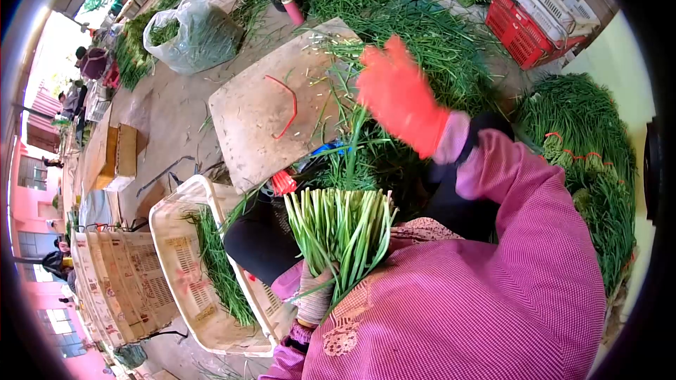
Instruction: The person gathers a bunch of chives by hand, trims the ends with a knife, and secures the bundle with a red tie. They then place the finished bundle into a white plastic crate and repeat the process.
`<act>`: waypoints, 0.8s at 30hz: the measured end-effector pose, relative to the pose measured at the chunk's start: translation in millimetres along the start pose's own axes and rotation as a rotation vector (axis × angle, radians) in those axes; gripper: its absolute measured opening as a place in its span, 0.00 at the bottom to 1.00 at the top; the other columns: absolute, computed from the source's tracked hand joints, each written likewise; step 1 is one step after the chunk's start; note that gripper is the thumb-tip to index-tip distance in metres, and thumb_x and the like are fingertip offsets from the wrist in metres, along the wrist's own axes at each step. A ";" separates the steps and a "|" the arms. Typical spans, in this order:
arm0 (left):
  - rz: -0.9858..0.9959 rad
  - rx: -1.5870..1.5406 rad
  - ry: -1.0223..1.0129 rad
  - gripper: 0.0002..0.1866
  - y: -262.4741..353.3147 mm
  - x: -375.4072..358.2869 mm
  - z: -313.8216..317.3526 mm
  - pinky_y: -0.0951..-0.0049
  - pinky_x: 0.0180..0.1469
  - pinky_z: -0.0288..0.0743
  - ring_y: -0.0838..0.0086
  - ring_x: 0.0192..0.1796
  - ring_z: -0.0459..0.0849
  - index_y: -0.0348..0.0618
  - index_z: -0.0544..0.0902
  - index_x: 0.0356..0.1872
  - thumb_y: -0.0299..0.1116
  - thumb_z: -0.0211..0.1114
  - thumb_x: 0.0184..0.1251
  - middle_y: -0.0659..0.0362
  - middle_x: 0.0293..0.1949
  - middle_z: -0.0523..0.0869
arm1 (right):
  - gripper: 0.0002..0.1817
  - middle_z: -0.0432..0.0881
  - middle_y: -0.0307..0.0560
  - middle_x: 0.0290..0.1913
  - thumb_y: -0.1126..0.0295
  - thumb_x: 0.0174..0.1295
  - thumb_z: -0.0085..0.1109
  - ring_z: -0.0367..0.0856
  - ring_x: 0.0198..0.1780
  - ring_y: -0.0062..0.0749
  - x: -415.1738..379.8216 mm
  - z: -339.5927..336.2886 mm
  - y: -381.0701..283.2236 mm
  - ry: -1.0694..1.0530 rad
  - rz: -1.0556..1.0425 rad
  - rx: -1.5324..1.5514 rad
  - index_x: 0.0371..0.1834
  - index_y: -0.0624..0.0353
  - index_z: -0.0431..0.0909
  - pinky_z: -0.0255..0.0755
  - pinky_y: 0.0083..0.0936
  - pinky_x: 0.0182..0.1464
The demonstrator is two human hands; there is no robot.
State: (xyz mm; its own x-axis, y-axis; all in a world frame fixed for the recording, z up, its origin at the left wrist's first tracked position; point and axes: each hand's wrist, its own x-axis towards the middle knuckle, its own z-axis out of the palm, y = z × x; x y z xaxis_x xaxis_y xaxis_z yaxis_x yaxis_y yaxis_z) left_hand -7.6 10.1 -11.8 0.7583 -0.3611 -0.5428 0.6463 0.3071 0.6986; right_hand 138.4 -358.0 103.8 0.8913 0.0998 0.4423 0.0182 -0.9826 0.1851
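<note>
A thick bunch of garlic chives [341,229] stands upright against my body, its pale cut ends level at the top. My left hand [315,295], in a greyish wrap or glove, is closed around the lower part of it. Raised over the heap of loose greens [422,35] is my right hand [401,95], in an orange-red glove. It is blurred by motion, with thumb and fingers apart and nothing visible in them. Beside it lies a worn board [246,119] carrying a red tie [292,102] and cut scraps. A bundle of red ties [284,183] sits at the board's near corner.
At left, a cream plastic crate [204,288] holds some greens, near a cardboard box [116,158]. A clear bag [193,35] of greens and a pink bottle [291,8] stand farther back. Tied bundles [581,162] and a red crate [521,28] are at right. People work in the distance.
</note>
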 end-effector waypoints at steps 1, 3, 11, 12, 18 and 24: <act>-0.025 0.001 -0.018 0.25 -1.3 1.2 -4.1 0.75 0.54 0.80 0.72 0.55 0.82 0.41 0.67 0.65 0.23 0.62 0.69 0.58 0.52 0.82 | 0.06 0.82 0.40 0.40 0.64 0.58 0.59 0.73 0.58 0.44 10.9 -14.7 31.0 0.043 0.075 -0.110 0.27 0.51 0.80 0.54 0.49 0.71; -0.048 0.003 -0.035 0.25 -8.3 7.9 -24.5 0.76 0.54 0.80 0.72 0.55 0.82 0.41 0.67 0.65 0.22 0.62 0.69 0.58 0.53 0.82 | 0.10 0.83 0.42 0.41 0.59 0.60 0.58 0.69 0.64 0.42 13.4 -14.7 53.6 0.233 0.105 -0.106 0.28 0.52 0.82 0.52 0.51 0.72; 0.134 0.072 -0.027 0.22 12.8 -12.8 26.9 0.75 0.55 0.78 0.73 0.54 0.82 0.43 0.70 0.63 0.23 0.62 0.70 0.58 0.54 0.82 | 0.43 0.80 0.59 0.48 0.23 0.50 0.55 0.74 0.56 0.62 -64.5 -10.8 -58.6 -0.756 -0.254 0.906 0.36 0.59 0.85 0.71 0.50 0.56; 0.127 0.109 0.007 0.22 15.2 -15.1 29.7 0.75 0.55 0.78 0.73 0.54 0.82 0.43 0.70 0.64 0.23 0.62 0.70 0.58 0.54 0.82 | 0.38 0.81 0.55 0.52 0.29 0.53 0.58 0.74 0.59 0.59 -71.8 -10.5 -70.7 -0.758 -0.171 1.009 0.34 0.60 0.84 0.70 0.47 0.59; 0.046 0.121 0.062 0.21 12.1 -11.3 13.1 0.73 0.56 0.78 0.70 0.55 0.82 0.42 0.72 0.66 0.30 0.59 0.74 0.56 0.55 0.82 | 0.24 0.84 0.50 0.50 0.46 0.53 0.67 0.74 0.62 0.51 -79.1 16.5 -75.9 -0.778 -0.055 1.482 0.31 0.59 0.85 0.71 0.41 0.59; -0.069 0.075 0.068 0.22 25.6 -17.0 31.2 0.71 0.58 0.77 0.71 0.55 0.82 0.42 0.73 0.65 0.37 0.59 0.74 0.57 0.57 0.82 | 0.13 0.83 0.49 0.53 0.59 0.58 0.65 0.69 0.66 0.55 -35.8 -10.2 -29.6 -0.129 0.065 0.685 0.30 0.57 0.84 0.62 0.49 0.67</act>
State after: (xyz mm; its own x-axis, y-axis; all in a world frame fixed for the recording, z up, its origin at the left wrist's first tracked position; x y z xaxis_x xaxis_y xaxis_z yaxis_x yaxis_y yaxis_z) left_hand -6.6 -3.4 29.8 0.7177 -0.3178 -0.6196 0.6911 0.2155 0.6899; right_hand 101.4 -330.9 91.4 0.9463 0.0594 0.3179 0.2064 -0.8676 -0.4523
